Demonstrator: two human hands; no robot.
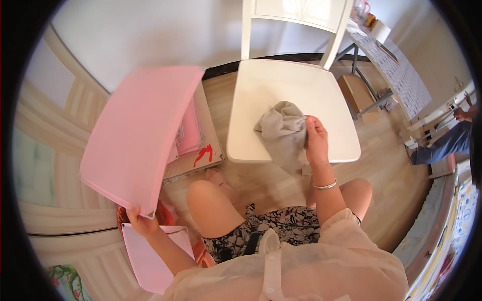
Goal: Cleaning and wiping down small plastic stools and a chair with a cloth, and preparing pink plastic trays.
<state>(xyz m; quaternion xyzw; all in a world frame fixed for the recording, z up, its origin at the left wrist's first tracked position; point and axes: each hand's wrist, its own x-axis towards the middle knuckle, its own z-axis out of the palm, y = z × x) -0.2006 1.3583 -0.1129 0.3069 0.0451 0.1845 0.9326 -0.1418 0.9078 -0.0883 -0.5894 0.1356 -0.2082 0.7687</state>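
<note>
Left hand (pixel 142 222): I see fingers curled around the pink panel (pixel 140 130) corner;
Panel: left of the white chair (pixel 301 78);
Right hand (pixel 317 138): fingertips together, pinching the grey cloth (pixel 281 131);
Cloth: over the chair's front edge

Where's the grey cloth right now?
In the head view, the grey cloth is just right of centre, held by the right hand over the white chair seat, its lower end past the front edge.

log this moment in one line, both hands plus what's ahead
left hand: holding pink rectangular panel at near corner | right hand: pinching crumpled grey cloth | ahead: white chair
</note>
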